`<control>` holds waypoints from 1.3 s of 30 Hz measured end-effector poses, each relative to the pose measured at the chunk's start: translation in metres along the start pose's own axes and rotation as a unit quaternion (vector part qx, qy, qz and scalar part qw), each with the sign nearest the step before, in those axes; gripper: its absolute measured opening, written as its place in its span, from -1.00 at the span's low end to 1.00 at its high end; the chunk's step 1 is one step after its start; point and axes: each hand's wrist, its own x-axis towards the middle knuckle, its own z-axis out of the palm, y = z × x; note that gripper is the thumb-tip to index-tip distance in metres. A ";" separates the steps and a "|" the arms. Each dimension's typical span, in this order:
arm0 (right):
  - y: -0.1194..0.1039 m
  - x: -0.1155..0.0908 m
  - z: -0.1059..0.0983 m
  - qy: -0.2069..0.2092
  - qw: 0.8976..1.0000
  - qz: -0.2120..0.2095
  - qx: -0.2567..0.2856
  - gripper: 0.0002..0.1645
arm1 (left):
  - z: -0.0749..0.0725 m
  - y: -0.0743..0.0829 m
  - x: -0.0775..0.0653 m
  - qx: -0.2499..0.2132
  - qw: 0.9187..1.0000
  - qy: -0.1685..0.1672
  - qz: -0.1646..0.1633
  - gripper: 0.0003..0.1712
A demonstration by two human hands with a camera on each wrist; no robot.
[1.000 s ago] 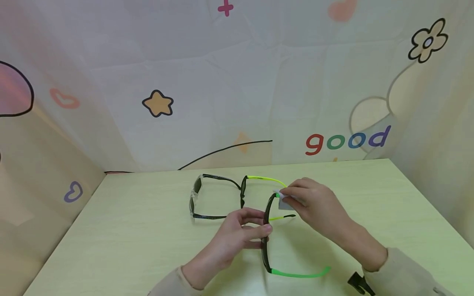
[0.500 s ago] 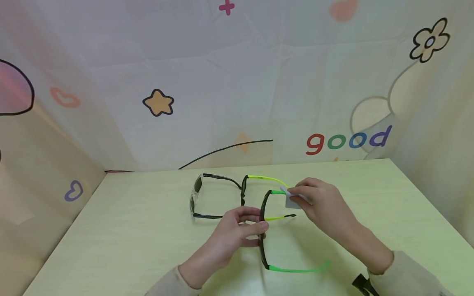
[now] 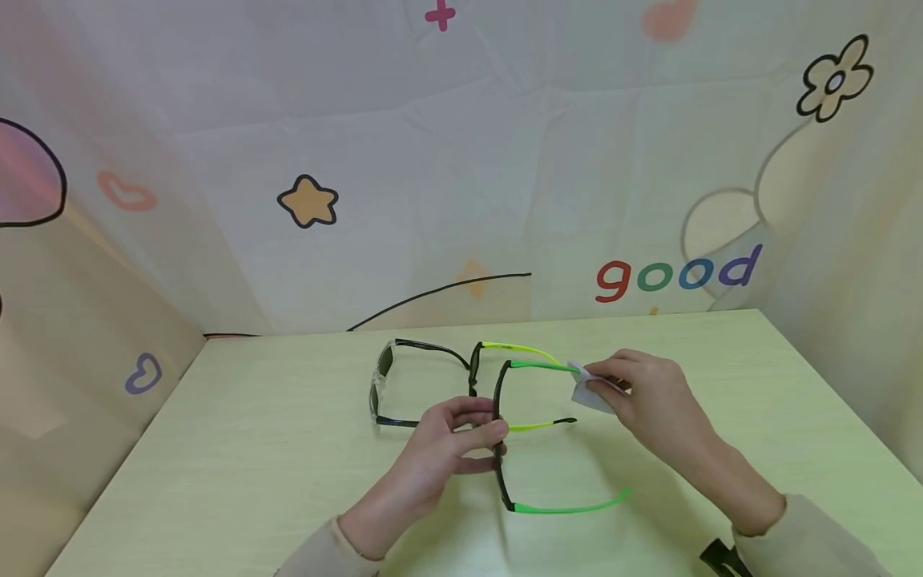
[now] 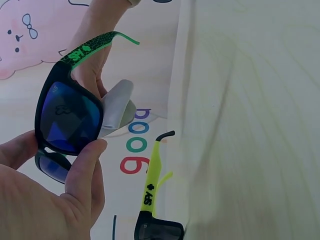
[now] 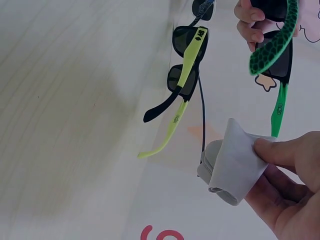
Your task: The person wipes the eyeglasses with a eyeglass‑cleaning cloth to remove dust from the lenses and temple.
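Note:
In the head view my left hand (image 3: 450, 445) pinches the black front of a pair of sunglasses (image 3: 501, 473) with green temples, held up off the table. Its blue mirrored lens (image 4: 70, 117) faces the left wrist camera. My right hand (image 3: 659, 401) pinches a folded pale grey cloth (image 3: 593, 391), wrapped at the end of the far green temple. The right wrist view shows the cloth (image 5: 235, 165) between thumb and fingers, hiding that temple's tip. The near green temple (image 3: 577, 510) sticks out free to the right.
Behind the held pair, sunglasses with yellow temples (image 3: 515, 347) stand on the table (image 3: 216, 449). Left of them stands a clear-framed pair with black temples (image 3: 425, 345). A printed curtain (image 3: 433, 160) hangs at the back. A black clip-like piece (image 3: 721, 554) shows by the right sleeve.
The cloth has slid along the far green temple, from near its hinge to its tip, as my right hand moved right. My left hand and the sunglasses shifted slightly left and up.

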 end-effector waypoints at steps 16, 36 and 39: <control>0.000 0.000 -0.005 -0.005 1.000 0.021 -0.016 -0.73 | -0.002 0.002 0.003 0.010 1.000 -0.003 0.010 -0.42; -0.022 0.011 0.009 0.002 0.997 -0.056 -0.049 -0.75 | 0.016 -0.006 0.005 0.020 0.999 -0.031 -0.003 -0.52; -0.026 0.011 0.011 -0.002 0.997 -0.060 -0.044 -0.76 | 0.017 -0.008 0.004 0.016 0.999 -0.032 -0.005 -0.52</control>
